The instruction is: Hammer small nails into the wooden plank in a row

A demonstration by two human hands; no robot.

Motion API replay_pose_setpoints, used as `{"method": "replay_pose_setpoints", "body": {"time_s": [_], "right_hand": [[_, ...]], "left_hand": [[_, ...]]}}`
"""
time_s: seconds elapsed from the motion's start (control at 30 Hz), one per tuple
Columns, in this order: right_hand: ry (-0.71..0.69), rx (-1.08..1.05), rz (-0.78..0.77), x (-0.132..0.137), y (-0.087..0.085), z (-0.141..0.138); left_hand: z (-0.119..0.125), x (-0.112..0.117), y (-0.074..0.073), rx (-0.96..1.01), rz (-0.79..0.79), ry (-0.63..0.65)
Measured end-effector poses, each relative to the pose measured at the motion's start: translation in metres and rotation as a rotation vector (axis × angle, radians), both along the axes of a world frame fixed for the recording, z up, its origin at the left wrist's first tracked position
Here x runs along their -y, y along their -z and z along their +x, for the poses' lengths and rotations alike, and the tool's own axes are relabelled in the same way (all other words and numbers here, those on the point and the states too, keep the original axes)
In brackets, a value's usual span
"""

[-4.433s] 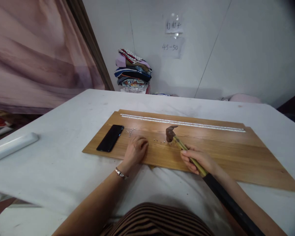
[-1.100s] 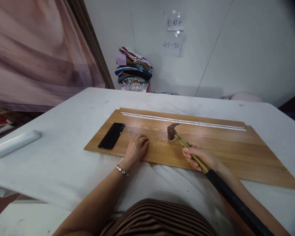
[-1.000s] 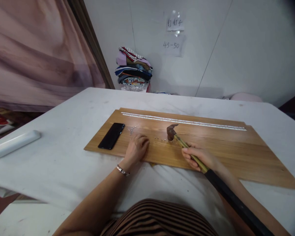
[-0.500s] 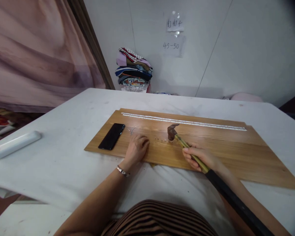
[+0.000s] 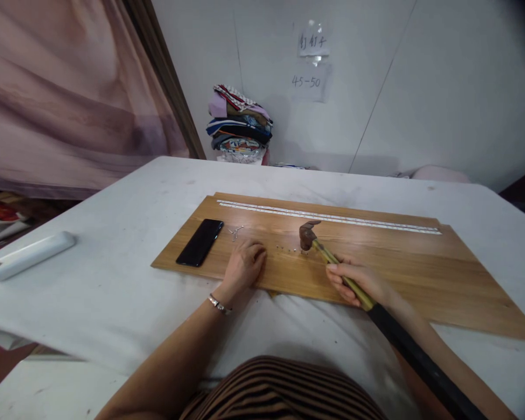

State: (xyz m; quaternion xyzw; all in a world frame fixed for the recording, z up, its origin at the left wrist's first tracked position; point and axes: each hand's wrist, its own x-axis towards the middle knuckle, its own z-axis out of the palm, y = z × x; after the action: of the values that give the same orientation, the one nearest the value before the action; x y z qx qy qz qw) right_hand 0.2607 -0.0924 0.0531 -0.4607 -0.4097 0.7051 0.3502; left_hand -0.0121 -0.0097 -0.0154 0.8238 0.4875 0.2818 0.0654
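My right hand (image 5: 354, 283) is wrapped round the yellow part of a claw hammer (image 5: 332, 256) with a black grip end. The rusty hammer head (image 5: 307, 235) is at the right end of a short row of nail heads (image 5: 289, 250) in the wooden board (image 5: 402, 268); whether it touches one I cannot tell. Left of that row my left hand (image 5: 246, 261) rests on the board, fingers curled inward. Whatever they hold, if anything, is hidden. A few loose nails (image 5: 235, 233) lie just behind my left hand, beside a black phone (image 5: 200, 242).
Two white marked strips (image 5: 328, 217) run along the board's far side. The board lies on a white-covered table (image 5: 126, 233). A white plastic piece (image 5: 30, 255) is at the left. Behind the table are folded clothes (image 5: 240, 125) and a wall with paper signs (image 5: 306, 81).
The view has shifted very slightly. Both hands and the hammer keep nearly the same place on the board.
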Motion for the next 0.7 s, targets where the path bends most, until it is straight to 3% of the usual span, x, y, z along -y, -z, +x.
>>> {"method": "replay_pose_setpoints", "body": {"time_s": [0.5, 0.7], "right_hand": [[0.006, 0.019, -0.014, -0.0004, -0.0033, -0.0015], [-0.01, -0.012, -0.033, -0.0036, 0.0058, -0.0013]], "left_hand": [[0.0005, -0.0003, -0.001, -0.003, -0.005, -0.001], [0.0003, -0.0009, 0.0003, -0.015, -0.005, -0.003]]}}
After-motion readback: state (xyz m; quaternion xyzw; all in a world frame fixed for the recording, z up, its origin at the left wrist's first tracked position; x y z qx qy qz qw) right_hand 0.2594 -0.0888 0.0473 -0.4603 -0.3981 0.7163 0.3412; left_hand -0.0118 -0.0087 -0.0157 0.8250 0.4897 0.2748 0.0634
